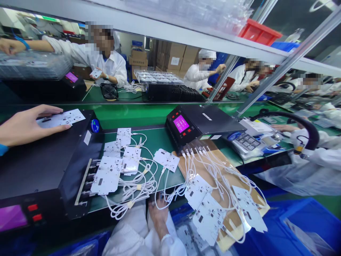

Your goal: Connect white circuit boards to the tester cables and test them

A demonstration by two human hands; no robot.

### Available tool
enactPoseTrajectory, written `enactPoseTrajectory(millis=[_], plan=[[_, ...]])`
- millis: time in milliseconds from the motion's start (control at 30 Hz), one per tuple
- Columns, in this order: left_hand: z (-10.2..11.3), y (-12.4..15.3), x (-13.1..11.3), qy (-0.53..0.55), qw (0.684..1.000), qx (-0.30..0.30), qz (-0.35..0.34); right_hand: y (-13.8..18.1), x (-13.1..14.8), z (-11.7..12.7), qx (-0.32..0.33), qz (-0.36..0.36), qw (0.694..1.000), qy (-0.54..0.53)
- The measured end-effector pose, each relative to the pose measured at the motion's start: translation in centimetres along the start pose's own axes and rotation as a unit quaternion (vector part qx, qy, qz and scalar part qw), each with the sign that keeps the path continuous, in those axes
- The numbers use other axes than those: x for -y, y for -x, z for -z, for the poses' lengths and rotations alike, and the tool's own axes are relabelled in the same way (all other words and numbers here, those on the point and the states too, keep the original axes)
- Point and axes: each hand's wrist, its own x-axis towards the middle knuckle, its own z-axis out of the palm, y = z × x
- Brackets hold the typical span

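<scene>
My left hand (25, 126) lies flat with its fingers stretched out on a white circuit board (66, 117). That board rests on top of a black box (39, 163) at the left. My right hand (157, 213), in a white sleeve, is low at the table's front edge. Its fingers curl among the white cables (138, 186), apparently round one of them. Several white boards (109, 174) plugged into cables lie on the green mat (157, 138) between the hands. More wired boards (207, 213) rest on a brown cardboard sheet (213, 156) to the right.
A second black box with a pink screen (181, 123) stands at centre right. A green belt (133, 113) runs behind it. Other people in white coats work across the belt and at the right. Blue bins (301, 227) sit below right, and a metal post (279, 67) slants up.
</scene>
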Motion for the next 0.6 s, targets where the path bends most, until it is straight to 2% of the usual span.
enactPoseTrajectory(millis=[200, 333, 600], plan=[[0.06, 0.16, -0.33, 0.006, 1.0, 0.0, -0.001, -0.03, 0.05, 0.1, 0.001, -0.007, 1.0, -0.006], [0.04, -0.02, 0.0, 0.006, 1.0, 0.015, -0.015, -0.04, 0.06, -0.04, -0.013, -0.012, 1.0, -0.01], [0.09, -0.27, 0.35, -0.01, 0.998, 0.028, -0.052, -0.03, 0.17, 0.3, 0.003, -0.02, 1.0, -0.009]])
